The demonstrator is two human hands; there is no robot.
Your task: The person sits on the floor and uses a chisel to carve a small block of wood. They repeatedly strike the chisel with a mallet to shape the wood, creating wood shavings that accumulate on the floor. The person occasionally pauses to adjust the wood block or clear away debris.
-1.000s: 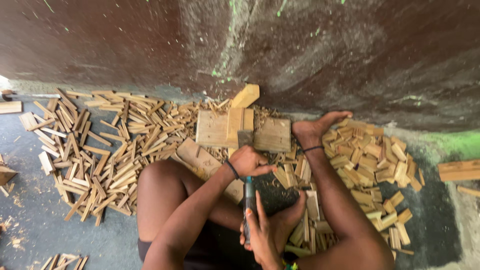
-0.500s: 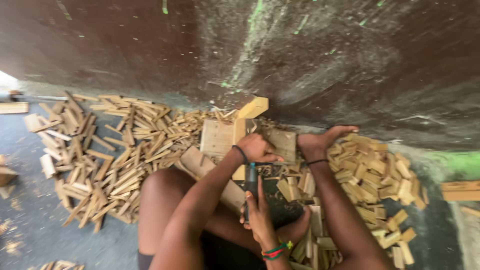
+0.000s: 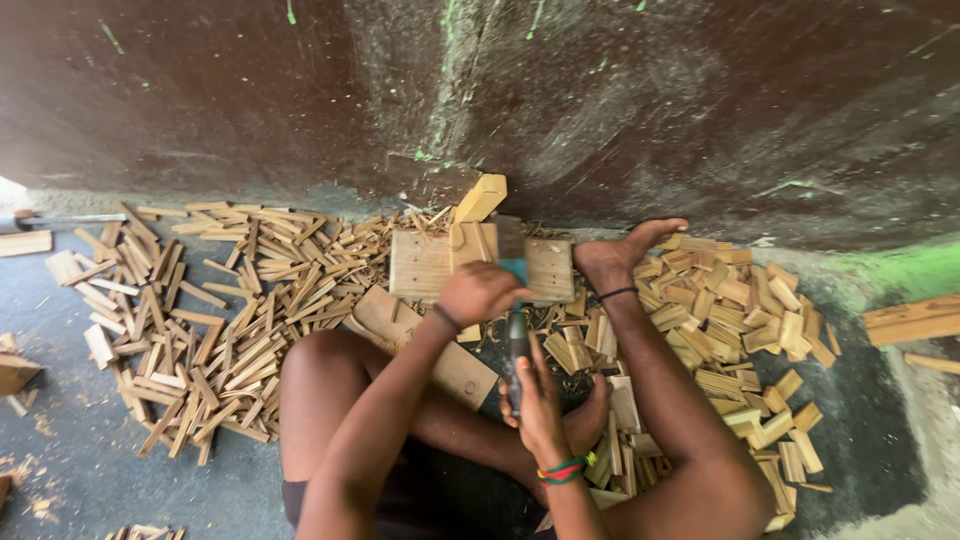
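My left hand (image 3: 480,292) is closed around a small upright piece of wood (image 3: 470,242) that stands on a flat wooden chopping block (image 3: 420,265). Below it, my right hand (image 3: 540,400), with a coloured wristband, grips the dark handle of a chopping tool (image 3: 516,345). The tool's teal-grey blade (image 3: 511,252) rests by the top of the upright piece. I sit on the floor, and my right foot (image 3: 625,250) lies beside the block.
Thin split wood sticks (image 3: 210,320) are heaped on the left, and short cut blocks (image 3: 745,330) are piled on the right. A pale block (image 3: 482,197) leans against the dark wall (image 3: 600,110). More planks (image 3: 912,320) lie at the far right.
My left hand has moved up onto the block with the wood piece. The tool's blade has come forward against that piece. The view has shifted slightly.
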